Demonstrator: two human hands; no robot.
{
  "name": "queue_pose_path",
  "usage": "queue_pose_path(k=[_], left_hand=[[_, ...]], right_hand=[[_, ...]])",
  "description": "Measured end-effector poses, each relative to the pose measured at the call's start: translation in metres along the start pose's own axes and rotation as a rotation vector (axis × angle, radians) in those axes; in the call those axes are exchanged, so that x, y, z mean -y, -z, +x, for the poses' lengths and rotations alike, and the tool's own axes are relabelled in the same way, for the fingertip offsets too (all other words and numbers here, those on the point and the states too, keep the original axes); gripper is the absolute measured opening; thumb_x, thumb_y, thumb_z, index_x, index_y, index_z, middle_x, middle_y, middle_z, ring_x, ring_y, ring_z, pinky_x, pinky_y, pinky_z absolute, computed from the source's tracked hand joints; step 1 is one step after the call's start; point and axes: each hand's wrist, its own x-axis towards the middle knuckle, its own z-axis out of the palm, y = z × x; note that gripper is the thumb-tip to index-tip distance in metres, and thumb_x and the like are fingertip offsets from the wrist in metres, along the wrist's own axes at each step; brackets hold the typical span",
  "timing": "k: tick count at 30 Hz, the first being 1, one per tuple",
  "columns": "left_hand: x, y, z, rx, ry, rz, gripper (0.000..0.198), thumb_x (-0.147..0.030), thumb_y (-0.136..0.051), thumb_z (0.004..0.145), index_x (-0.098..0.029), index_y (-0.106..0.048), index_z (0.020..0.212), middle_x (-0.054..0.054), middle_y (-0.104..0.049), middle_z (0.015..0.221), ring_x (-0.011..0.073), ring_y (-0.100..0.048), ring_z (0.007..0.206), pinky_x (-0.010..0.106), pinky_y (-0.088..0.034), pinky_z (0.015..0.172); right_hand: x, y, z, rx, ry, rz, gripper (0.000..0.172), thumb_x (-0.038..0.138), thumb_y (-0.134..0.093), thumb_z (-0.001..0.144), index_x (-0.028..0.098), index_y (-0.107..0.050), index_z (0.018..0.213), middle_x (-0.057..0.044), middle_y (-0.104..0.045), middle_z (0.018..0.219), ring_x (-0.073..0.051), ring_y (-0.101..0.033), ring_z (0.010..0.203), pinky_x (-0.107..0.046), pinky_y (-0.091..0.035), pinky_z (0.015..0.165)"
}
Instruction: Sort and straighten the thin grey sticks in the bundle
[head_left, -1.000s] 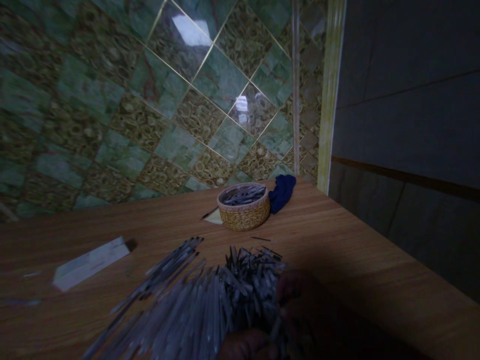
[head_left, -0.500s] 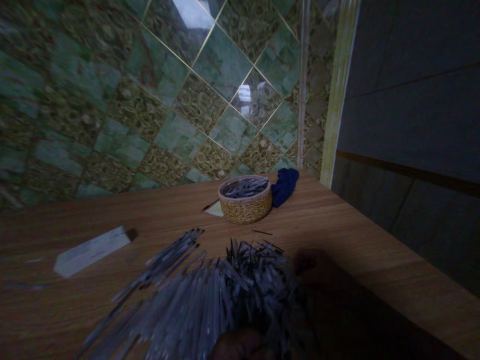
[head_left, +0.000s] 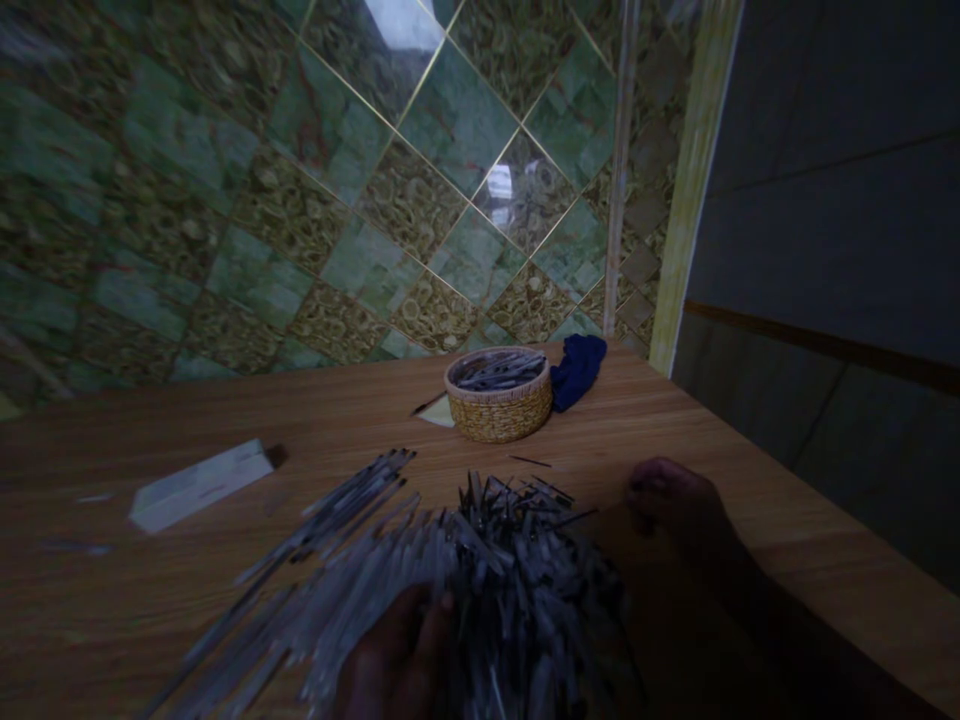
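Note:
In front of me lies a heap of thin, clear, pen-like plastic tubes [head_left: 360, 580], roughly lined up. Against its right side is a jumbled pile of dark-tipped slender pieces [head_left: 517, 560]. My left hand [head_left: 397, 650] is over the near part of the tubes, thumb and fingers drawn together; dim light hides what is between them. To the right of the jumbled pile, my right hand [head_left: 671, 495] is held with curled fingers near the table, and any small thing inside cannot be made out.
A woven basket [head_left: 501, 415] full of similar tubes stands farther back, beside a dark blue cloth [head_left: 577, 370]. A long white box [head_left: 202, 485] lies at left on the wooden table [head_left: 315, 410]. Behind rises a tiled wall [head_left: 457, 120]. A loose thin dark piece [head_left: 530, 461] lies before the basket.
My left hand has come up from the bottom edge onto the tubes, further left. My right hand has moved away from the jumbled pile, to the right and slightly up. The view has shifted slightly.

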Motion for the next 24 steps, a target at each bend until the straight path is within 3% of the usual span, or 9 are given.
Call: queue_pose_path(k=[3,7,13,16,19,24], left_hand=[[0.007,-0.005,0.004,0.001,0.024,0.016,0.045,-0.047,-0.045,0.076,-0.015,-0.064,0.099,0.012,-0.069,0.101,0.0296,-0.059,0.100,0.036,-0.043,0.084],[0.010,-0.010,0.004,-0.092,0.005,-0.008,0.047,-0.044,-0.045,0.077,-0.012,-0.062,0.106,0.012,-0.070,0.098,0.0295,-0.062,0.097,0.036,-0.046,0.081],[0.010,-0.018,0.002,-0.186,-0.016,-0.100,0.051,-0.047,-0.047,0.076,-0.013,-0.057,0.112,0.008,-0.070,0.083,0.0254,-0.065,0.077,0.033,-0.049,0.068],[0.013,-0.024,0.002,-0.251,-0.045,-0.115,0.048,-0.046,-0.048,0.075,-0.015,-0.059,0.110,0.008,-0.070,0.088,0.0243,-0.065,0.077,0.032,-0.049,0.069],[0.020,-0.030,0.004,-0.271,-0.102,-0.114,0.046,-0.046,-0.049,0.074,-0.017,-0.062,0.107,0.008,-0.070,0.094,0.0257,-0.065,0.083,0.034,-0.050,0.073],[0.029,-0.032,0.008,-0.234,-0.141,-0.096,0.041,-0.046,-0.051,0.075,-0.017,-0.064,0.101,0.010,-0.070,0.095,0.0273,-0.065,0.087,0.036,-0.050,0.076]], right_hand=[[0.014,-0.017,-0.012,-0.045,0.106,-0.216,0.009,0.021,-0.059,0.063,0.019,-0.052,0.069,0.006,-0.051,0.044,-0.010,-0.048,0.041,-0.020,-0.036,0.041],[0.026,-0.034,-0.027,-0.039,0.286,-0.470,0.004,0.023,-0.055,0.068,0.020,-0.055,0.071,0.004,-0.054,0.053,-0.011,-0.051,0.048,-0.021,-0.039,0.046],[0.016,-0.064,-0.046,0.048,0.929,-0.878,0.016,0.010,-0.040,0.075,0.021,-0.052,0.076,0.001,-0.057,0.060,-0.012,-0.052,0.051,-0.022,-0.037,0.048],[0.006,-0.075,-0.056,0.044,1.206,-0.909,0.022,0.011,-0.033,0.083,0.022,-0.052,0.080,0.000,-0.059,0.061,-0.013,-0.051,0.050,-0.024,-0.037,0.048],[-0.005,-0.075,-0.063,0.122,1.279,-0.882,0.032,0.019,-0.022,0.093,0.021,-0.053,0.091,-0.004,-0.065,0.077,-0.013,-0.056,0.059,-0.024,-0.043,0.055],[-0.033,-0.064,-0.068,0.276,1.183,-0.885,0.030,0.019,-0.026,0.092,0.019,-0.053,0.105,-0.007,-0.065,0.093,-0.016,-0.057,0.073,-0.026,-0.046,0.065]])
